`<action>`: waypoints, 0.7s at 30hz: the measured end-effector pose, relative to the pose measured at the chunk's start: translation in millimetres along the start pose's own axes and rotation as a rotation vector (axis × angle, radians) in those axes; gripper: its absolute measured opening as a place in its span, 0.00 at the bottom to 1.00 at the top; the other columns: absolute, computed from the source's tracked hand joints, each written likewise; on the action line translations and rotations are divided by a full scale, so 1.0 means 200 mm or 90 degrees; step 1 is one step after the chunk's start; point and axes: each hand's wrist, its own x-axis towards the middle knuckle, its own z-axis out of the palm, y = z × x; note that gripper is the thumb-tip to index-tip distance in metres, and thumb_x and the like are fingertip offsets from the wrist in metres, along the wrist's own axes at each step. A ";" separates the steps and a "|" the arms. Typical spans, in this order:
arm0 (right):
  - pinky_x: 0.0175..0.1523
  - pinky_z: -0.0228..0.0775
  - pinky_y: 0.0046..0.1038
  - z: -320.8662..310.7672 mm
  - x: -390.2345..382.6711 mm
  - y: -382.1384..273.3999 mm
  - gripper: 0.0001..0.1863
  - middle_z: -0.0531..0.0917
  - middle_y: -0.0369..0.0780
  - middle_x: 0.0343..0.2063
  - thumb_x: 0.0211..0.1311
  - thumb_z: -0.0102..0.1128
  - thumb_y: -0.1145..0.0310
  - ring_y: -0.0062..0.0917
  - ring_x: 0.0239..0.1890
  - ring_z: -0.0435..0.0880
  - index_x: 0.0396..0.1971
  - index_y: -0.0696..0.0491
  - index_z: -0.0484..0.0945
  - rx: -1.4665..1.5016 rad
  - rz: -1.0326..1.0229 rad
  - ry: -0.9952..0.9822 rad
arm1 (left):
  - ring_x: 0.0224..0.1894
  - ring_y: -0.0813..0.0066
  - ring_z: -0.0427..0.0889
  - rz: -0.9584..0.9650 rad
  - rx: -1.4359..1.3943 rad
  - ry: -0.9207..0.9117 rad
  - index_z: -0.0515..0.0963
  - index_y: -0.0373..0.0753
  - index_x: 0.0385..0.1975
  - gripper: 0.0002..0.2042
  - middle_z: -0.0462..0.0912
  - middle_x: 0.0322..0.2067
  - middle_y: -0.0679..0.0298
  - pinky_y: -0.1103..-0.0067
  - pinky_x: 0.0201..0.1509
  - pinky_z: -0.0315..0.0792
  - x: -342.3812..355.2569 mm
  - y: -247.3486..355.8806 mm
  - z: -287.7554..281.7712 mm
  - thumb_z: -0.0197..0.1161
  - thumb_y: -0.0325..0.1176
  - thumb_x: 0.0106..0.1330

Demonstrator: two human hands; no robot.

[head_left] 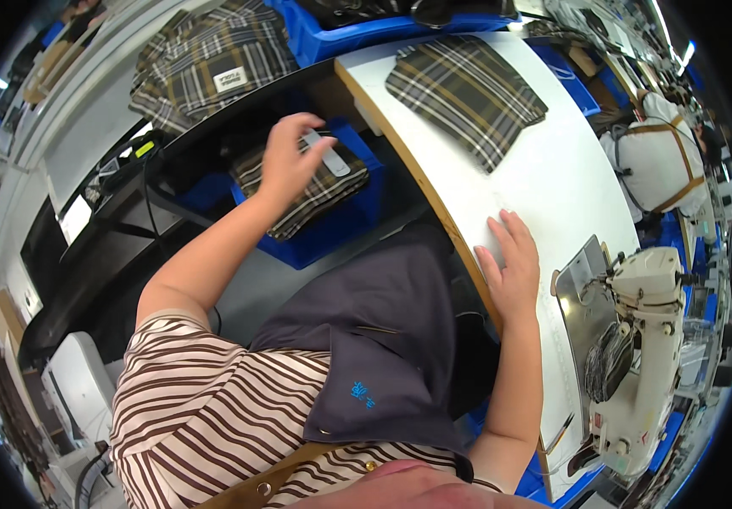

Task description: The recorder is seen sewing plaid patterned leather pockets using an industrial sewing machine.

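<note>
My left hand [288, 165] reaches over a blue bin [319, 242] below the table's left edge. Its thumb and fingers are apart and curved, close to one end of a flat grey strip [330, 158]; whether they touch it is hard to tell. This strip lies on a stack of folded plaid fabric pieces [328, 191] in the bin. On the white tabletop [582, 182] rests my right hand [514, 263], flat with its fingers spread, holding nothing. Beyond it lies a dark plaid fabric piece [468, 93] with white and yellow lines.
A white sewing machine [650, 339] stands at the right, with a dark fabric bundle [608, 360] beside it. More plaid fabric [213, 64] with a white label is heaped at the far left. A blue crate [324, 42] sits at the back, and a white bag [659, 161] at the far right.
</note>
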 end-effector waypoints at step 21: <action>0.63 0.73 0.37 -0.17 -0.19 0.30 0.14 0.84 0.45 0.55 0.73 0.61 0.65 0.40 0.57 0.83 0.52 0.56 0.84 0.125 0.233 0.270 | 0.72 0.56 0.70 0.383 -0.234 -0.632 0.78 0.44 0.33 0.09 0.81 0.59 0.61 0.55 0.63 0.67 -0.24 1.11 0.69 0.72 0.36 0.64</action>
